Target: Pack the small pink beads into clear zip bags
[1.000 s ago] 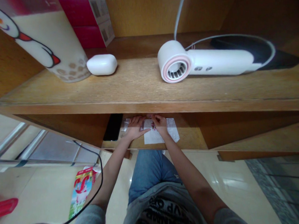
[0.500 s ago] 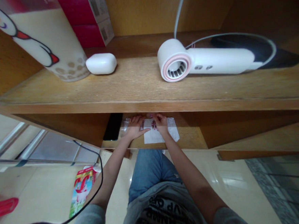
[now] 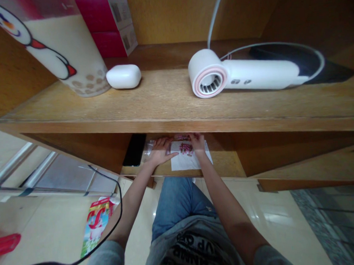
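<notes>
Both hands (image 3: 160, 150) at the lower shelf (image 3: 225, 157), small pink pieces (image 3: 186, 149) between them on white paper (image 3: 182, 163)

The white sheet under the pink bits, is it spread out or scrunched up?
Spread out: the white sheet lies flat on the lower shelf, with pink bits on it.

Matt paper (image 3: 182, 163), grained wooden shelf (image 3: 163, 103)

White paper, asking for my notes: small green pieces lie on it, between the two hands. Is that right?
The colour is wrong: the head view shows small pink pieces lying on the white paper, between the left hand and right hand.
</notes>
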Tool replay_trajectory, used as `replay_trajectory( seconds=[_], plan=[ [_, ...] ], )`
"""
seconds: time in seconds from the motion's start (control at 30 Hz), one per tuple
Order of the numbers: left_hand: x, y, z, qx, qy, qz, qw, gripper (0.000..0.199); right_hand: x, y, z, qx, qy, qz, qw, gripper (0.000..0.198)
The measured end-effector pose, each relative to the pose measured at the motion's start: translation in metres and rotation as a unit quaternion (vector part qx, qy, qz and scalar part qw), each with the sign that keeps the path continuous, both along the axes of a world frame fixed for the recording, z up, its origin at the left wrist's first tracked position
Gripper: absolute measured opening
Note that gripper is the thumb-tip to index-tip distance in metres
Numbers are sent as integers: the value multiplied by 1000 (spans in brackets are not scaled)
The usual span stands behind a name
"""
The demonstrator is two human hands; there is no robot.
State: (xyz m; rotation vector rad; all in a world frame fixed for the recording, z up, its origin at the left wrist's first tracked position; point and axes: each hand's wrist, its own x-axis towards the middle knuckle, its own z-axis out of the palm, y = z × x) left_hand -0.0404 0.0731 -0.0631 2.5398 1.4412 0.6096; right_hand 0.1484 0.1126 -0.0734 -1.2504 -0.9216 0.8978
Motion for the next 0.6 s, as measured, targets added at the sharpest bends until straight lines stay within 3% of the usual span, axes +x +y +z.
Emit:
replay_trajectory(
  seconds=[0.1, 0.2, 0.27, 0.33, 0.43, 0.6],
  plan=[
    [0, 1, -1, 6, 2, -3, 1000, 68, 7, 1, 3, 18, -228, 33, 973, 6],
    [-1, 1, -1, 7, 19, -10, 1000, 74, 12, 0, 7, 6, -408, 67, 910, 10],
    [-1, 2, 0, 4, 35, -21, 999, 75, 15, -1, 8, -9, -477, 84, 875, 18],
    [-1, 2, 1, 0, 53, -31, 998, 76, 16, -1, 8, -13, -506, 89, 858, 23],
    [-1, 2, 5, -4, 78, -44, 996, 77, 18, -1, 6, -2, -498, 79, 864, 25],
    [-2, 6, 15, -11, 104, -74, 992, 85, 22, 0, 2, 26, -411, 59, 909, 23]
  ],
)
